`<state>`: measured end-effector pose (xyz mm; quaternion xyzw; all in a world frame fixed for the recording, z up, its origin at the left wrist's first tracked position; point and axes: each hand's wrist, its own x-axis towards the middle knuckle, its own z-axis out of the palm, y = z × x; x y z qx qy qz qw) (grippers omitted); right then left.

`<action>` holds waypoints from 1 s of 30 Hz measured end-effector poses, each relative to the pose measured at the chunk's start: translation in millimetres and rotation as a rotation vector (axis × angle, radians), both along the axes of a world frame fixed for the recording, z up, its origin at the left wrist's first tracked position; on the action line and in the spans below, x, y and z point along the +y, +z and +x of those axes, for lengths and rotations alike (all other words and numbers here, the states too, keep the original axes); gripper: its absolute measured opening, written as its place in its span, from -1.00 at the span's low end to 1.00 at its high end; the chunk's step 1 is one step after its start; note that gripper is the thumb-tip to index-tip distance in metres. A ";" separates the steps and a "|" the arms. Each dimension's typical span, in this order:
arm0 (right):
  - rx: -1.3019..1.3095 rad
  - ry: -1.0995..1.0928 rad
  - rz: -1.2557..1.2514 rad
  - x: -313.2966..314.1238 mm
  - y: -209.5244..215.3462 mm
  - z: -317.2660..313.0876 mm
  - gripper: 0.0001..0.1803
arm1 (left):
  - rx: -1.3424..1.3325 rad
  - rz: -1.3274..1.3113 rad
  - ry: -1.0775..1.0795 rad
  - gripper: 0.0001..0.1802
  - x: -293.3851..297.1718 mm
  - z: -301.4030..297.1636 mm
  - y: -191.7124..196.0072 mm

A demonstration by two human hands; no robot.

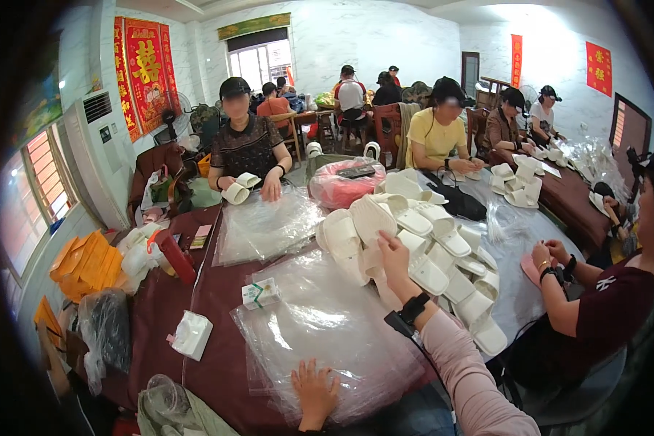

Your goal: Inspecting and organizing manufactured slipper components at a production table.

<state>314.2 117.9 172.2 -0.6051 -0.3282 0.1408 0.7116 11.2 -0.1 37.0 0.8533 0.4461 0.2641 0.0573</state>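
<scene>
My left hand (315, 392) lies with its fingers spread on a stack of clear plastic bags (327, 320) at the near edge of the table. Farther out, my right hand (394, 263) pinches the near end of a white slipper (373, 216), which is tilted up over the pile. Many more white slippers (430, 272) are heaped beside and beyond that wrist, partly overlapping. A small white and green packet (260, 293) rests on the upper left corner of the bags.
Across the table, a person has slippers (240, 189) by another bag stack (269, 225). A pink bundle in plastic (347, 182) lies beyond the heap. At left are a tissue pack (191, 335) and a red box (175, 256). A person (596, 320) sits close on the right.
</scene>
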 end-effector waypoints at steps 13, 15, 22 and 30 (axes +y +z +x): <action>0.536 0.315 0.616 -37.6 49.2 28.7 -0.56 | -0.025 -0.004 -0.001 -0.68 -2.1 -3.6 6.0; 0.616 0.299 0.717 -53.9 69.7 22.9 -0.56 | -0.029 -0.017 -0.006 -0.67 -1.7 -4.3 5.8; 0.709 0.456 0.736 -110.4 91.0 -14.6 -0.56 | -0.026 -0.022 -0.012 -0.66 -1.6 -3.3 3.3; 0.983 0.665 0.428 -158.6 54.2 -55.6 -0.59 | -0.034 -0.058 -0.028 -0.65 -0.6 -2.9 2.2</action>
